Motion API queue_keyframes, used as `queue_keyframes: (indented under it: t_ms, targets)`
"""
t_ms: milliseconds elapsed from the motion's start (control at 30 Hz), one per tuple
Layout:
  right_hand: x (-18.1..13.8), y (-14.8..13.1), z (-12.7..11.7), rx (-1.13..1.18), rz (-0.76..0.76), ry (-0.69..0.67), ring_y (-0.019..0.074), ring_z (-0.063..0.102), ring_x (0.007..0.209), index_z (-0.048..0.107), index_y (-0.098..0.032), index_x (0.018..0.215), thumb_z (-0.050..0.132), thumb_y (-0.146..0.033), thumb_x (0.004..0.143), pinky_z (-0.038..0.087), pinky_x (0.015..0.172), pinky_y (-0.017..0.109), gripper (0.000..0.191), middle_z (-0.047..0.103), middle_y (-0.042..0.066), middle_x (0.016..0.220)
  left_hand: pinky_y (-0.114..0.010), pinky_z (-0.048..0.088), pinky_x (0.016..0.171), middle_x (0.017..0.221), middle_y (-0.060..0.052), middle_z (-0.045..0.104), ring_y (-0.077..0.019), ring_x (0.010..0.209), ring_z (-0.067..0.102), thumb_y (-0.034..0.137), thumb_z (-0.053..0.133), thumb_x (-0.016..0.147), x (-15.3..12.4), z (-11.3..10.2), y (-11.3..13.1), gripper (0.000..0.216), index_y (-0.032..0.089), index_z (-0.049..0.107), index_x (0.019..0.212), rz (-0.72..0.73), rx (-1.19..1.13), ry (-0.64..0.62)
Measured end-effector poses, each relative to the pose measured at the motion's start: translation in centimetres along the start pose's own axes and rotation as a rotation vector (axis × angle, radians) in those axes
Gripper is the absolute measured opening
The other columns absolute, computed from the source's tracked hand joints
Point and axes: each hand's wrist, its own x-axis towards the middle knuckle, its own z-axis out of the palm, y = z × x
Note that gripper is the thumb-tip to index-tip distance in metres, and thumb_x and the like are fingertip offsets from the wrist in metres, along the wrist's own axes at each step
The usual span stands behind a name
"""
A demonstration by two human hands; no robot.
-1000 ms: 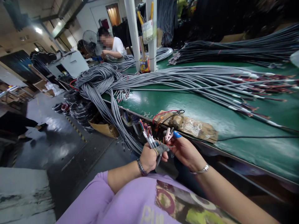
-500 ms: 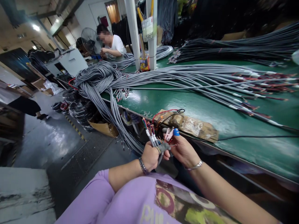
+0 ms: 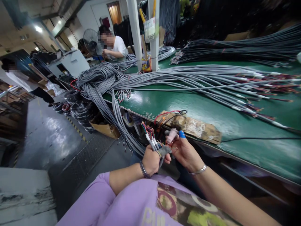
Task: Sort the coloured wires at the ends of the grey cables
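Note:
My left hand is closed round a bundle of grey multi-core cables. Their white-banded ends point up, with thin coloured wires fanning out, and a grey covering wraps one of its fingers. Close by on the right is my right hand, its thumb, wrapped in blue tape, raised and apart from a finger in a pinkish cover. Fine orange-red wire ends lie between the two hands, at the right hand's fingers; whether these touch them I cannot tell. The lower cables are hidden behind my left hand.
The green workbench carries a long spread of grey cables and darker cables. A taped cardboard piece with red and black leads lies at its near edge. One person sits across the bench; another walks at left.
My right thumb has lifted away from the pink-covered finger. My left hand keeps its grip on the cables. The person at far left has come further into view.

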Motion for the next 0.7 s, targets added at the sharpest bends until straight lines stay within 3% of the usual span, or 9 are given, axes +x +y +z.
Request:
queue_keyframes:
  t_ms: [267,433,567,700]
  targets:
    - [0.4,-0.6,-0.4,0.109,0.086,0.008,0.0138,0.055,0.061,0.069,-0.022,0.081,0.070,-0.050,0.077,0.049,0.056,0.026,0.029,0.065,0.002,0.072,-0.022,0.041,0.040,0.045,-0.001,0.056,-0.0086,0.037,0.048,0.050,0.079,0.059,-0.3,-0.2,0.1,0.042,0.011,0.063,0.061,0.037,-0.038,0.017]
    - [0.1,-0.6,0.1,0.128,0.077,0.022,0.0124,0.052,0.060,0.069,-0.021,0.076,0.076,-0.054,0.069,0.049,0.054,0.024,0.035,0.062,0.001,0.069,-0.021,0.041,0.040,0.046,-0.001,0.057,-0.0087,0.039,0.049,0.046,0.079,0.059,0.0,0.1,0.3,0.038,0.011,0.063,0.061,0.054,-0.072,0.051]
    - [0.0,-0.1,0.0,0.008,-0.057,0.150,0.0098,0.043,0.051,0.063,-0.020,0.063,0.081,-0.055,0.061,0.043,0.049,0.023,0.039,0.052,-0.002,0.056,-0.021,0.041,0.040,0.047,-0.001,0.057,-0.0088,0.040,0.049,0.045,0.080,0.057,0.3,0.2,0.5,0.038,0.011,0.064,0.062,0.053,-0.089,0.077]
    - [0.0,0.3,-0.4,-0.272,-0.240,0.256,0.0123,0.043,0.052,0.062,-0.022,0.060,0.067,-0.068,0.070,0.041,0.049,0.027,0.047,0.053,0.000,0.055,-0.020,0.040,0.039,0.045,-0.001,0.056,-0.0087,0.039,0.049,0.044,0.079,0.058,0.4,0.2,0.4,0.037,0.010,0.064,0.061,0.044,-0.099,0.072]
